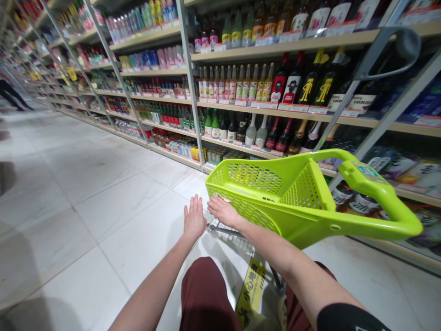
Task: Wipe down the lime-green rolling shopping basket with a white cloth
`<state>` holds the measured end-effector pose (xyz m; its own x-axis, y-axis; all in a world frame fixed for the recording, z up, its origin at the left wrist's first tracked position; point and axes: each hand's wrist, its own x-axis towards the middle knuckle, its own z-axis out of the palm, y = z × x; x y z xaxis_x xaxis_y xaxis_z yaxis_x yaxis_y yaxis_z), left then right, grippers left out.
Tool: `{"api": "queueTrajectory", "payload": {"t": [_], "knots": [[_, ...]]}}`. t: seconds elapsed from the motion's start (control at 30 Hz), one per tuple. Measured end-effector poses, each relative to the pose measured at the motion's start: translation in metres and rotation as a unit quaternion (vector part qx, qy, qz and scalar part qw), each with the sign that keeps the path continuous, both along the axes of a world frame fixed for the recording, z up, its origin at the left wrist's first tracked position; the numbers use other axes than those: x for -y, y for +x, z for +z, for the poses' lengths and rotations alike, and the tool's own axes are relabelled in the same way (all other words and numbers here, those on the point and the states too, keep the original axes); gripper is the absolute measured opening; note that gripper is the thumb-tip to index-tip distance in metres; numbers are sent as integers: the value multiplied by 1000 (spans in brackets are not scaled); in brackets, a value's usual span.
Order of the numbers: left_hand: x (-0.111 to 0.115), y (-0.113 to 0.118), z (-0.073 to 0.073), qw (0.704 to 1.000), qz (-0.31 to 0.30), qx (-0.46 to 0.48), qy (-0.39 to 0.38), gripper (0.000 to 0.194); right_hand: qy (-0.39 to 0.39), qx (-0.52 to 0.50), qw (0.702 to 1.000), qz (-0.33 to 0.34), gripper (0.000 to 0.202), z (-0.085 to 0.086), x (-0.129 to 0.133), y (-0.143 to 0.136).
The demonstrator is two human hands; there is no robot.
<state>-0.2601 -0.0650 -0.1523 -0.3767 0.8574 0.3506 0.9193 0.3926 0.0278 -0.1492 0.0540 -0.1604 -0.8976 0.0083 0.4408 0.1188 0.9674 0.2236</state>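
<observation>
A bright green plastic shopping cart (303, 220) with perforated basket walls stands before me on a grey metal frame. My right hand (223, 211) lies against the outside of its front left corner, fingers fairly flat. A small piece of pale cloth or tissue (222, 197) shows at the edge of that hand, pressed between it and the green wall; most of it is hidden. To the left of the corner, my left hand (195, 219) is open, its fingers stretched out, with nothing visible in it. It hangs near a grey joint of the metal frame (212, 229).
Long shelves (234, 105) of bottles and packages run along the aisle behind the cart. A yellow warning sticker (252, 285) lies on the white tiled floor (113, 202) by my knees. Far left, a person's legs (12, 92) are in the aisle.
</observation>
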Motion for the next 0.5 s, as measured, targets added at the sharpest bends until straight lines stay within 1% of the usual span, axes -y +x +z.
{"api": "queueTrajectory", "payload": {"t": [0.07, 0.13, 0.2, 0.23, 0.3, 0.37, 0.43, 0.5], "knots": [[-4, -2, 11, 1000, 1, -5, 10, 68, 2, -31, 999, -27, 28, 18, -2, -9], [-9, -1, 22, 1000, -5, -12, 25, 69, 1, -23, 999, -50, 27, 31, -2, -13], [-13, 2, 33, 999, -18, -18, 39, 70, -6, 16, 998, -56, 23, 39, 2, -7], [-16, 4, 37, 998, -26, -21, 46, 69, -12, 30, 998, -57, 21, 42, 6, 0], [-23, 8, 42, 997, -45, -27, 56, 69, -28, 11, 997, -74, 21, 52, 16, 23], [-34, 14, 46, 995, -73, -30, 55, 67, -38, -52, 992, -110, 27, 69, 25, 57], [-48, 21, 51, 993, -115, -26, 31, 62, -40, -102, 979, -170, 33, 89, 30, 97], [-62, 28, 57, 989, -146, -18, 2, 54, -50, -110, 962, -243, 37, 106, 33, 135]]}}
